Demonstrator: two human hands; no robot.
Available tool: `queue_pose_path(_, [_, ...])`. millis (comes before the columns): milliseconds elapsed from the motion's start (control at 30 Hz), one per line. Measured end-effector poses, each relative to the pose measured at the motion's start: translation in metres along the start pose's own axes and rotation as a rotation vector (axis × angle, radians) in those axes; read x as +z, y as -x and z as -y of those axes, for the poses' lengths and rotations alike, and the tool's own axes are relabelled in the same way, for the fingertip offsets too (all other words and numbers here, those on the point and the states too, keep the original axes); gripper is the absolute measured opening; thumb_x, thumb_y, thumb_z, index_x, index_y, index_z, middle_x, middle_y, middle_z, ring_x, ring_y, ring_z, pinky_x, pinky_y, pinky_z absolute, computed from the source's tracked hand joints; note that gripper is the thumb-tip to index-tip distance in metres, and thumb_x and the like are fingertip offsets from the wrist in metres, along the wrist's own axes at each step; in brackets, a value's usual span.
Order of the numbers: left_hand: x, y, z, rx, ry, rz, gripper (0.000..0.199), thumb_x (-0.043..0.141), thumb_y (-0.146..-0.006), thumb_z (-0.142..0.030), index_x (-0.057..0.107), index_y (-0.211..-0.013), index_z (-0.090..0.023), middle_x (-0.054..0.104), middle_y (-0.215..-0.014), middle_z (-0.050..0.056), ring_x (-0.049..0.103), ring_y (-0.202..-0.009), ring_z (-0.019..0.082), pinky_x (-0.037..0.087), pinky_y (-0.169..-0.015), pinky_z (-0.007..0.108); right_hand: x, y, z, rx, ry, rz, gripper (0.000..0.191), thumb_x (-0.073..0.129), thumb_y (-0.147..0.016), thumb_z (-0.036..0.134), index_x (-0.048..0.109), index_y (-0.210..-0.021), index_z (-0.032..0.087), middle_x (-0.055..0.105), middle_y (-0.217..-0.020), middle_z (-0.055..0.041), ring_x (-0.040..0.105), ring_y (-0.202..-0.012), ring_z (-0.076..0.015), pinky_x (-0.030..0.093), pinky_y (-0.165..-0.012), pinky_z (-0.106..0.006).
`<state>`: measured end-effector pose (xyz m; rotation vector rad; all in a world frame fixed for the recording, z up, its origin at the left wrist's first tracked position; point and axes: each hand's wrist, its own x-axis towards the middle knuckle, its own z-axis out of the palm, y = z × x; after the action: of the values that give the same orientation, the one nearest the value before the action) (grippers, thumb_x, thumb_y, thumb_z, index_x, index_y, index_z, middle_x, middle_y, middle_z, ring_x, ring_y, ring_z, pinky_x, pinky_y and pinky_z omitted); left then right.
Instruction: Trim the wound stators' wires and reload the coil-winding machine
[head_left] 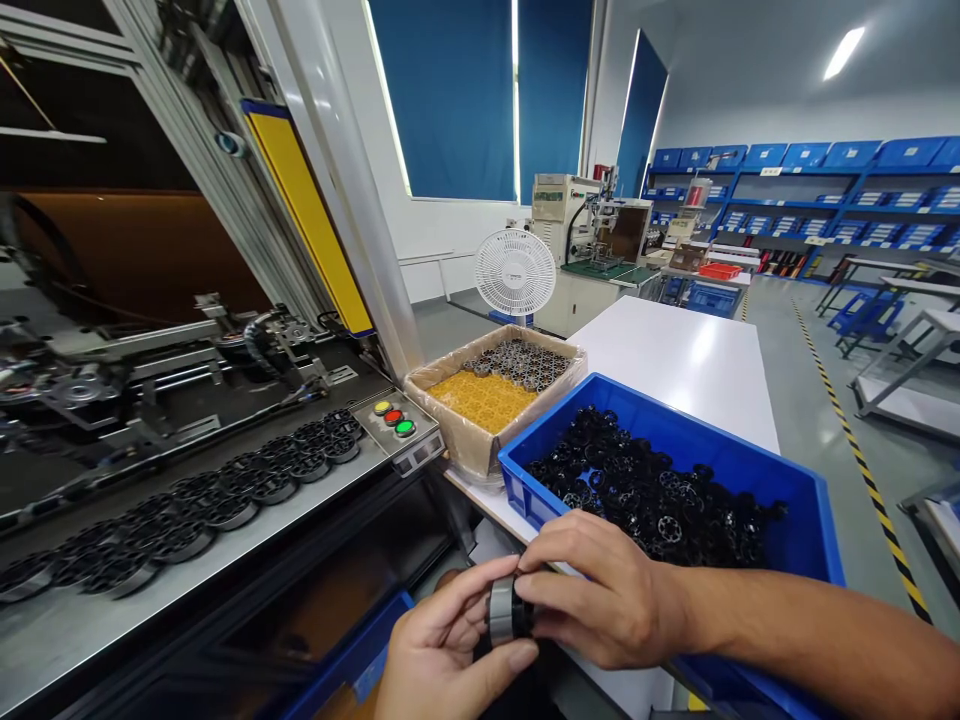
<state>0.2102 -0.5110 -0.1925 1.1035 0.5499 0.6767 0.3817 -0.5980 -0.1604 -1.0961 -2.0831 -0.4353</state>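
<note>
A round part with a grey metal ring [501, 612] and a black piece on its right side is held upright in front of me, low in the view. My left hand [442, 640] grips the grey ring between thumb and fingers. From the right, my right hand [600, 590] has its fingers closed on the black side of the same part. Just beyond my right hand stands a blue bin [814, 500] with many black plastic pieces [667, 500] inside.
Rows of black-and-grey round parts [255, 485] line the machine ledge at left, beside a button box [409, 450]. A plastic-lined carton [480, 465] of yellow and grey parts sits by the blue bin on a white table [675, 350]. A fan [515, 272] stands behind.
</note>
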Motion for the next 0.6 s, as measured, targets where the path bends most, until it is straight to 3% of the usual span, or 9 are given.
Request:
queue_pose_path(167, [0.0024, 0.0002, -0.0003, -0.006, 0.044, -0.013, 0.048, 0.095, -0.046, -0.022, 0.079, -0.092, -0.017, 0.080, -0.080, 0.006, 0.077, -0.083, 0.027, 0.064, -0.073, 0.028, 0.0000, 0.0002, -0.0011, -0.006, 0.013, 0.005, 0.029, 0.051, -0.100, 0.028, 0.059, -0.112, 0.003, 0.069, -0.092, -0.0177, 0.063, -0.086, -0.0236, 0.056, -0.073, -0.038])
queue_pose_path(600, [-0.0028, -0.0015, 0.0048, -0.109, 0.099, 0.066, 0.053, 0.098, -0.042, -0.026, 0.081, -0.092, -0.019, 0.081, -0.081, 0.006, 0.077, -0.077, 0.024, 0.063, -0.071, 0.026, 0.0013, -0.0006, 0.0036, -0.033, 0.052, 0.029, 0.034, 0.043, -0.103, 0.030, 0.061, -0.109, 0.002, 0.068, -0.084, -0.0145, 0.062, -0.076, -0.0216, 0.052, -0.063, -0.034])
